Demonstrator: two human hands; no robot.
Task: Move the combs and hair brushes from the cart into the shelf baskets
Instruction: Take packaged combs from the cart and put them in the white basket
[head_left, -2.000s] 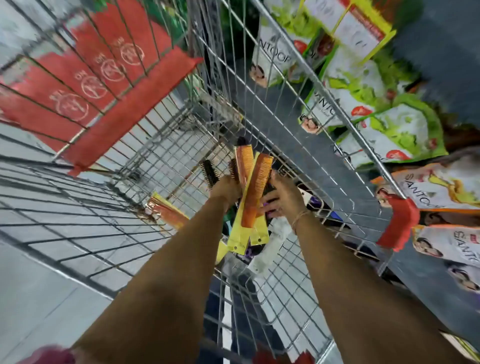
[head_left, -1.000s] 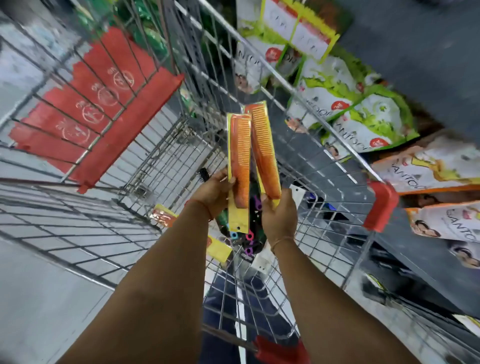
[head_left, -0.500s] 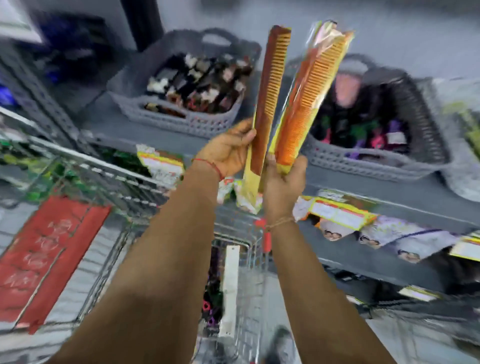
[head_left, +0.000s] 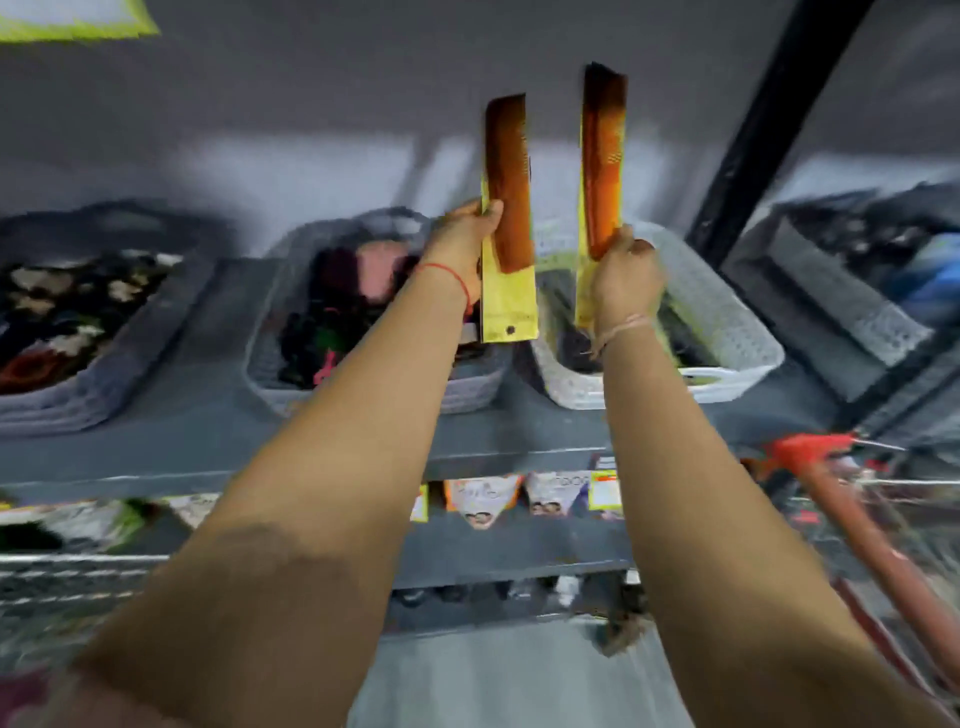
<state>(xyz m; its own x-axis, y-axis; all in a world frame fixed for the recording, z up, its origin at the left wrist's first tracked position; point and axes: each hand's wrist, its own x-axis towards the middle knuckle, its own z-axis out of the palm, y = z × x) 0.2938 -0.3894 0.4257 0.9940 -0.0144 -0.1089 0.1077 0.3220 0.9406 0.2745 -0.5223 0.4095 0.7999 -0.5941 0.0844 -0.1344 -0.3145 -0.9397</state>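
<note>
Amber combs, carded, upright above the baskets (head_left: 727, 332): left comb (head_left: 506, 182) pinched by left hand (head_left: 460, 249), rising toward 12 o'clock; right comb (head_left: 602, 161) likewise clasped in right hand (head_left: 626, 278).

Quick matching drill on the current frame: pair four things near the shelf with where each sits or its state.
Things:
1. left hand
2. right hand
3. white basket
4. red cart handle

Places or states:
A. lower right, beside the shelf
B. holds the shorter-looking comb on a yellow card
C. on the shelf, behind the right wrist
D. holds the comb that reaches higher

Pairs: 1-B, 2-D, 3-C, 4-A
</note>
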